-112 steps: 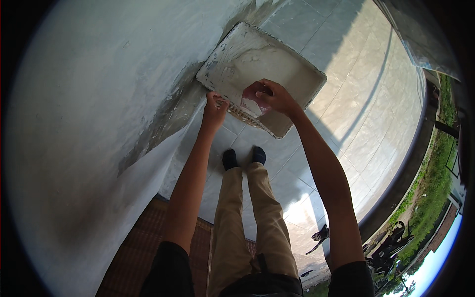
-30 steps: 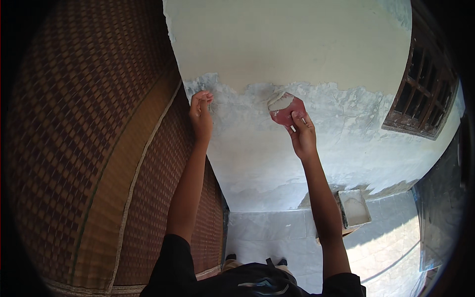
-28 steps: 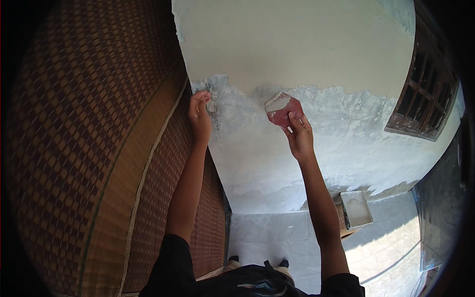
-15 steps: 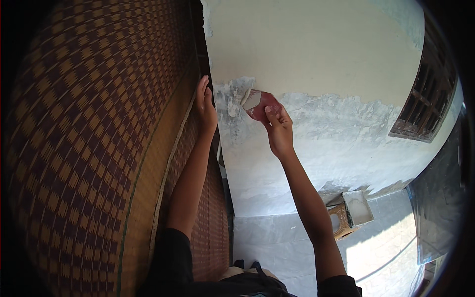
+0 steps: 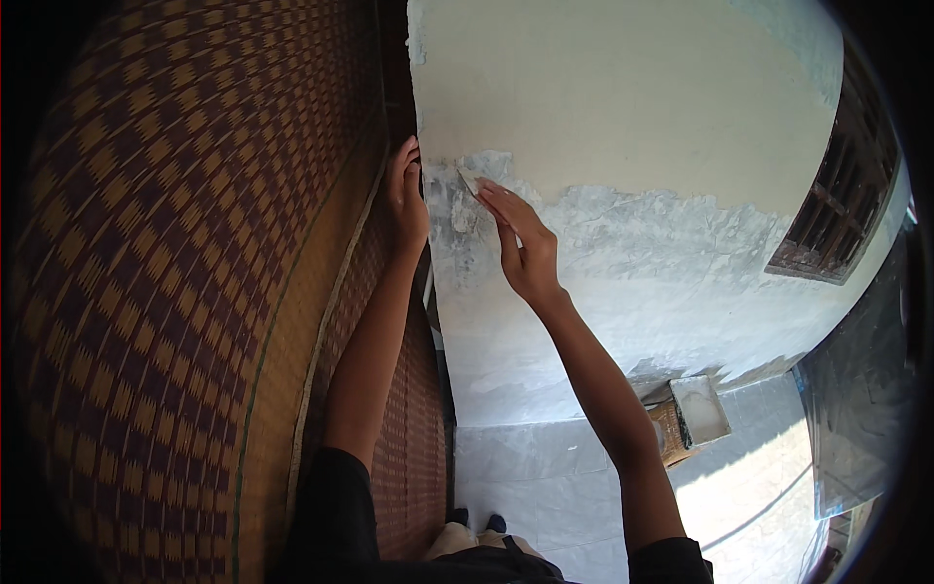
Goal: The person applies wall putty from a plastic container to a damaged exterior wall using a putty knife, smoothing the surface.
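My right hand (image 5: 530, 248) presses a thin putty spreader (image 5: 469, 181) to the wall, its blade seen nearly edge-on and mostly covered by my fingers. Around it lies a patch of grey, rough filler (image 5: 623, 229) on the cream wall (image 5: 623, 97), with a ragged upper border. My left hand (image 5: 407, 195) rests against the wall's left vertical edge, fingertips bent slightly toward it and thumb apart, with nothing held in it.
A woven brown-and-tan mat (image 5: 185, 243) hangs close along my left side. Low at the right stand a pale tray (image 5: 700, 409) and a wicker-like box (image 5: 669, 433) on the grey sheeted floor (image 5: 535, 467). A barred window (image 5: 832, 195) is set in the wall at right.
My right hand has turned the spreader from showing its red face to lying nearly edge-on against the wall, moving slightly left. My left fingers have bent in at the wall edge.
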Motion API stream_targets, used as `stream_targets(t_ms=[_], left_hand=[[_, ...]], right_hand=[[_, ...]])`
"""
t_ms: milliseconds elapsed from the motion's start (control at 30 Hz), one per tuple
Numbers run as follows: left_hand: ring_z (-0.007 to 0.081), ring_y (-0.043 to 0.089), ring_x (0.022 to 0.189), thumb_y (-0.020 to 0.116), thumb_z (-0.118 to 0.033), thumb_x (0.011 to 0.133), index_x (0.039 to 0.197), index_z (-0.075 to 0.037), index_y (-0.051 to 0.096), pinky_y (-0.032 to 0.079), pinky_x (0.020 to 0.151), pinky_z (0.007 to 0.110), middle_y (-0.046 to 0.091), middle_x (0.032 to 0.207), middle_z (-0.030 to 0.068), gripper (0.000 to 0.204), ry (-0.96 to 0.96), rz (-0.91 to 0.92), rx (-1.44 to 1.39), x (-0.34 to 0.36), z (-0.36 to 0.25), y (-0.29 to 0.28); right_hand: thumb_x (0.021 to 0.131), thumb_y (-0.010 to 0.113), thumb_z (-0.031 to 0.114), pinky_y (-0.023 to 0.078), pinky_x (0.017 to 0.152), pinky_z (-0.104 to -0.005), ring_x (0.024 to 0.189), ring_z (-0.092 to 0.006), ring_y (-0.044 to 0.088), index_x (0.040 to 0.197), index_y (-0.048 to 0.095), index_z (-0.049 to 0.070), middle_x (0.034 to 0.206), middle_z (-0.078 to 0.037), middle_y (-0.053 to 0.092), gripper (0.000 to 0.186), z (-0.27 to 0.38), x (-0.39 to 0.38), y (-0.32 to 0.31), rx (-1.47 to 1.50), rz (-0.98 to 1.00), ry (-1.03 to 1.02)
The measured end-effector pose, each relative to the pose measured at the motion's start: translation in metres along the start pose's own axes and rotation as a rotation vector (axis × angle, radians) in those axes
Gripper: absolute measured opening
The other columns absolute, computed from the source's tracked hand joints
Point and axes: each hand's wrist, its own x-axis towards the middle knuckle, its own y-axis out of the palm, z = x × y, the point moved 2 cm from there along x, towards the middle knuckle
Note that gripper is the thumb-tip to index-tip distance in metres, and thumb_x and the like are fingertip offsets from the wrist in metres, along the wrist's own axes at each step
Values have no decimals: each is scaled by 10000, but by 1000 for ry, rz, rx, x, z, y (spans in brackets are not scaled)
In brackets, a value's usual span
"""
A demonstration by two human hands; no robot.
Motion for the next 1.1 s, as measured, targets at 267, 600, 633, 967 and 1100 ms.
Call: stream_targets(t_ms=[267, 600, 633, 967, 1100], left_hand=[[211, 504, 1190, 389, -104, 998, 1330, -8, 487, 362, 1041, 350, 534, 1299, 121, 359, 32, 4, -43, 2, 20, 4], [257, 420, 1278, 351, -88, 994, 1371, -20, 426, 299, 1087, 384, 465, 1364, 152, 390, 53, -10, 74, -1, 32, 9], [257, 420, 1278, 351, -88, 994, 1371, -20, 426, 299, 1087, 384, 465, 1364, 152, 390, 51, -9, 72, 0, 34, 9], [259, 391, 1313, 330, -101, 1002, 1392, -4, 378, 268, 1112, 385, 428, 1394, 166, 404, 97, 34, 74, 2, 48, 7], [265, 362, 1337, 324, -119, 1009, 1396, -5, 380, 248, 1125, 388, 412, 1411, 164, 408, 109, 60, 65, 4, 52, 5]], right_hand=[[859, 520, -56, 368, 1075, -484, 1253, -333, 505, 1221, 609, 25, 1297, -147, 571, 381, -16, -10, 24, -224, 45, -186], [844, 496, -80, 273, 1125, -527, 1343, -330, 425, 1330, 549, 45, 1405, -143, 502, 505, -34, -14, 41, -465, 138, -197], [836, 503, -62, 283, 1119, -536, 1340, -325, 431, 1332, 550, 62, 1399, -140, 506, 514, -35, -15, 41, -503, 135, -210], [827, 510, -26, 276, 1127, -526, 1362, -313, 409, 1353, 538, 82, 1430, -132, 479, 537, -43, -19, 58, -610, 160, -202], [828, 529, -46, 303, 1106, -482, 1350, -308, 429, 1322, 573, 83, 1416, -112, 503, 512, -44, -16, 64, -646, 150, -171]])
